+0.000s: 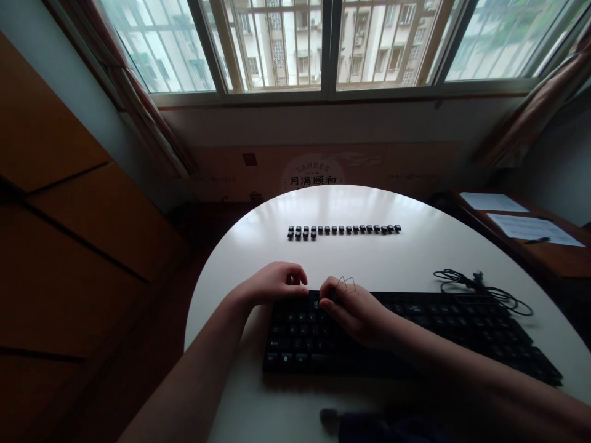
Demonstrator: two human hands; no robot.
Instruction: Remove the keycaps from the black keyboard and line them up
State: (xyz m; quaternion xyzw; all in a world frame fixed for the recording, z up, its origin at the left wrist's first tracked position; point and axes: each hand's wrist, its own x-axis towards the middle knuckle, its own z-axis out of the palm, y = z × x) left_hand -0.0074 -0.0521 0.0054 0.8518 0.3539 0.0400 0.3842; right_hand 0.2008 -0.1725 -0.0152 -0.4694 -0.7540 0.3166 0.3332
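A black keyboard (415,335) lies on a round white table (369,258). My left hand (272,284) rests curled on the keyboard's top left corner, fingers bent down against its edge. My right hand (355,311) is closed in a pinch on a thin wire keycap puller (345,284), whose loops stick up above the fingers, over the keyboard's upper left keys. A row of several loose black keycaps (344,231) is lined up on the table beyond the keyboard.
The keyboard's black cable (480,288) is coiled at the right of the table. A brown desk with papers (521,224) and a pen stands at right. A wooden cabinet is at left, a window and cardboard box behind.
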